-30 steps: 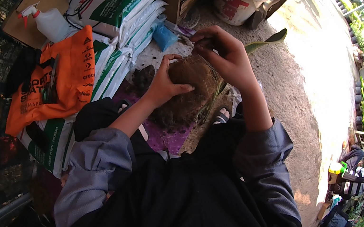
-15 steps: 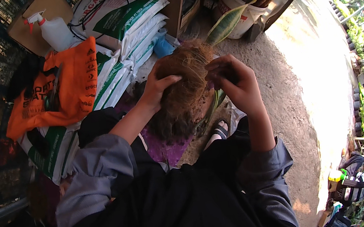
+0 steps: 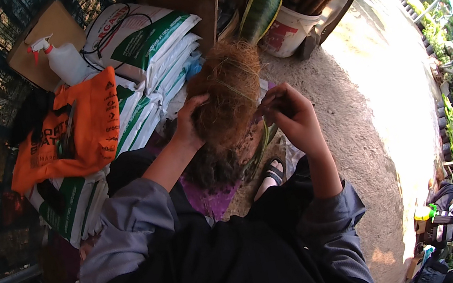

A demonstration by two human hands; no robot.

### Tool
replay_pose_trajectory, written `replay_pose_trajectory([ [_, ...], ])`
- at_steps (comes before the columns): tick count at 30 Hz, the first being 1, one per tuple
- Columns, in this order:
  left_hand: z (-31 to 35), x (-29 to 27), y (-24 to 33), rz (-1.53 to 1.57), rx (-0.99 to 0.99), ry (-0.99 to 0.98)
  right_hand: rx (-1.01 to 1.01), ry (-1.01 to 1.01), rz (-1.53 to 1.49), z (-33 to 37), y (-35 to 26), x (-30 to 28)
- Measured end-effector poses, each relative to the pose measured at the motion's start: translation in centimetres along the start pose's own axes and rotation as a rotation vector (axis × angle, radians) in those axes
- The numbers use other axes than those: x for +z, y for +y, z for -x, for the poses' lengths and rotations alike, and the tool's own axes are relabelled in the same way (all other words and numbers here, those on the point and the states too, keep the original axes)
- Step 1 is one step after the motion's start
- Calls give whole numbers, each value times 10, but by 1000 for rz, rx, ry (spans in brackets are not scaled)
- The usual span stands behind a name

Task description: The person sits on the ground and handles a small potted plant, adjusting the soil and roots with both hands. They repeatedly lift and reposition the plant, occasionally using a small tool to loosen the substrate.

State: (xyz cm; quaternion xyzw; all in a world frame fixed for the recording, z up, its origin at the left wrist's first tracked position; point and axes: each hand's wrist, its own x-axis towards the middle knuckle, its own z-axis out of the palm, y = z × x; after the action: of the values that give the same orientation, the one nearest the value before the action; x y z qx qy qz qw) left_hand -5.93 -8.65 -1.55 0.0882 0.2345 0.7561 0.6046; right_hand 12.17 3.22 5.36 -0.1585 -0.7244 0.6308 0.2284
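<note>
A shaggy ball of brown coconut fibre (image 3: 230, 93) is held up in front of me, with a green, yellow-edged snake plant leaf (image 3: 264, 3) rising from its top. My left hand (image 3: 189, 123) grips the ball's left side, thumb on the near face and the other fingers hidden behind it. Thin pale strands cross the fibre. Close to the ball's right side, my right hand (image 3: 293, 111) has its fingertips pinched together; whatever is between them is too fine to make out. Below lies dark soil (image 3: 214, 166) on a purple sheet (image 3: 212, 201), with more striped leaves (image 3: 263, 148) beside it.
Stacked white-and-green sacks (image 3: 152, 40) stand at the left, with an orange bag (image 3: 78, 130) and a white spray bottle (image 3: 66, 61) on them. A white bucket (image 3: 289, 32) of long brown stalks stands far right of centre. My sandalled foot (image 3: 272, 174) is on the sandy ground (image 3: 349, 121).
The fibre ball has turned, and its leaf now points more upright. My left hand has shifted down and left on it; my right hand has dropped slightly, still pinched.
</note>
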Motion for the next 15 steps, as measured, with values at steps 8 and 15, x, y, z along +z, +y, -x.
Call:
replay_pose_trajectory([
  [8,-5,3,-9,140,-18,-71,-8,63,-30,-1,4,-6],
  [15,-14,8,-15,160,77,12,11,106,-45,-4,4,-4],
])
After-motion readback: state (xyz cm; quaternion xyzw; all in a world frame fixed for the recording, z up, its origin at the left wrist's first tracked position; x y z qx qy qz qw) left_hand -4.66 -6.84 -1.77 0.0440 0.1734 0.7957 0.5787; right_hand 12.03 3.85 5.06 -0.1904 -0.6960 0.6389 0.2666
